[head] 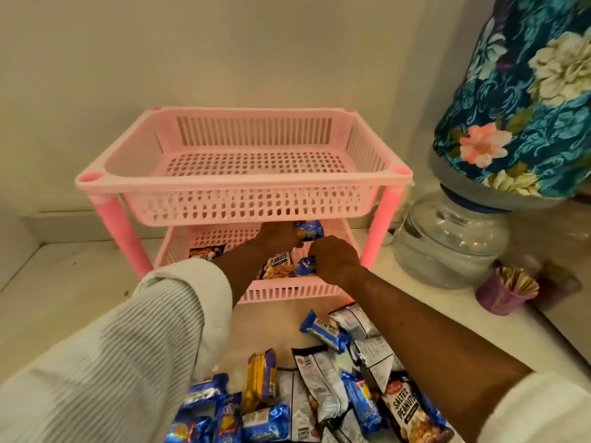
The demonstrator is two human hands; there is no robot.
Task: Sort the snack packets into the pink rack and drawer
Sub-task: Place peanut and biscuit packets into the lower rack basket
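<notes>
Two hands: both reach into the lower tier of the pink rack (243, 183).
Left hand (275, 236): grip closed on a blue biscuit packet (308, 230), held under the upper tray, long axis roughly left to right.
Right hand (335, 259): grip closed on a second blue packet (305, 266), low, near the tier's front right.
Already placed: salted peanuts packet (277, 266) between the hands.
Key relation: free tier floor lies behind and left; left hand nearer.
Remaining: loose packet pile (307, 394) on the bench (64, 282), near the body.
Upper tray: looks empty.
</notes>
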